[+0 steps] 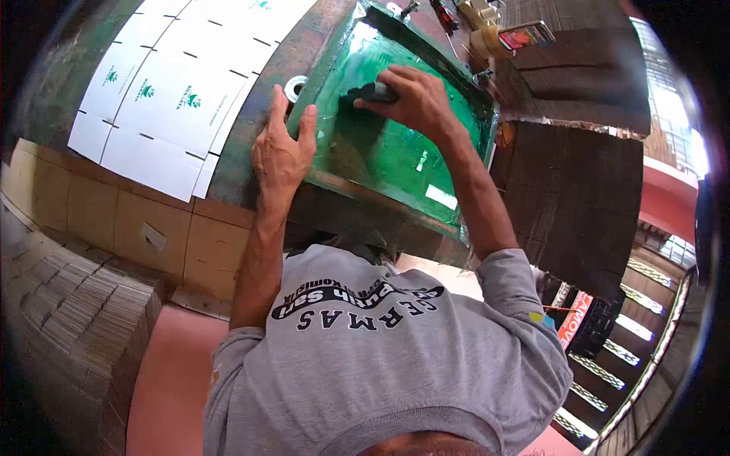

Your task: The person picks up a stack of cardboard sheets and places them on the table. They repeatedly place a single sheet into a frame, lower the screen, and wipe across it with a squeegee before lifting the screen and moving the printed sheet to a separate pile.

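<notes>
Inside the inked frame (357, 190), right hand (414, 99) grips squeegee (369, 93) (left hand (281, 156) on rim).

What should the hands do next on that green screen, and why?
Probably draw the squeegee toward the body across the screen. The right hand grips it in the far half, green ink covers the mesh, and the left hand lies flat on the frame, steadying it.
</notes>
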Demonstrator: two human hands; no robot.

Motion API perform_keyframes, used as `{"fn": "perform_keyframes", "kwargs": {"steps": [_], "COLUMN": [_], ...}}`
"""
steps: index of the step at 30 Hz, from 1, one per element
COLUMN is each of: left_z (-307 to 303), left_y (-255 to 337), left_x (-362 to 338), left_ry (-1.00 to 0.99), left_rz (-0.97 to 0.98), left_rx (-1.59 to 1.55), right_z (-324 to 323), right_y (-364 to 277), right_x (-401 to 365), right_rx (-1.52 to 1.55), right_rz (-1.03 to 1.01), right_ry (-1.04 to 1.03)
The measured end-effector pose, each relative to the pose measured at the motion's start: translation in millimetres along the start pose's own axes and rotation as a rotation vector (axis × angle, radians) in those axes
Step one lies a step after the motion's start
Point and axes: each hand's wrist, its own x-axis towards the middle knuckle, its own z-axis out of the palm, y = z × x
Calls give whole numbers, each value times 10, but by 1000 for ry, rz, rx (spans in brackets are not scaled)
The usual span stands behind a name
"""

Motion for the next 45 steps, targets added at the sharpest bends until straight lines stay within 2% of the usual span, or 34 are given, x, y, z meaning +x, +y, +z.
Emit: {"fn": "perform_keyframes", "kwargs": {"steps": [3,4,5,6,7,9,10,11,14,16,18,20,21,23,25,28,31,37,39,41,44,45], "left_z": [-23,-12,18,31,26,2,-4,-8,-34,-15,16,11,7,5,-1,5,20,46,8,14,15,7], "left_y": [0,-10,-30,-34,-28,-7,3,13,49,45,24,27,31,21,15,9,2,-18,39,21,27,34], "left_x": [-3,5,5,3,0,-4,-7,-7,8,7,8,5,6,3,4,4,-7,6,0,-3,-19,-21], "left_ry": [-43,-39,46,131,132,61,59,42,18,0,85,68,64,58,63,86,75,86,62,67,70,69], "left_rz": [-6,-3,31,64,65,0,0,-27,-68,-75,-12,-13,-12,-3,8,11,-6,22,-25,-5,-1,-18], "left_rx": [36,33,54,77,77,61,62,52,43,40,64,71,78,82,90,58,52,14,35,41,48,52], "right_z": [-162,-157,-152,-204,-168,-34,184,234,325,331,284,161,90,-87,-206,-107,182,109,76,-5,-273,-344], "right_y": [148,311,451,525,597,773,901,851,359,-38,-254,-390,-328,-7,303,692,877,251,40,1,200,304], "right_x": [-35,-20,12,102,148,217,147,103,-65,-331,-514,-576,-531,-318,-67,221,250,-192,-370,-448,-537,-613], "right_rx": [116,303,490,327,327,-26,-112,-111,-256,-240,-224,-137,-141,59,197,62,-16,48,36,18,28,21], "right_rz": [13,253,492,461,461,423,274,275,135,209,226,172,179,241,350,437,354,240,223,198,289,298], "right_ry": [-101,-201,-301,-262,-261,-144,-1,-3,250,235,231,219,219,47,18,-73,-21,102,112,130,-175,-162]}}
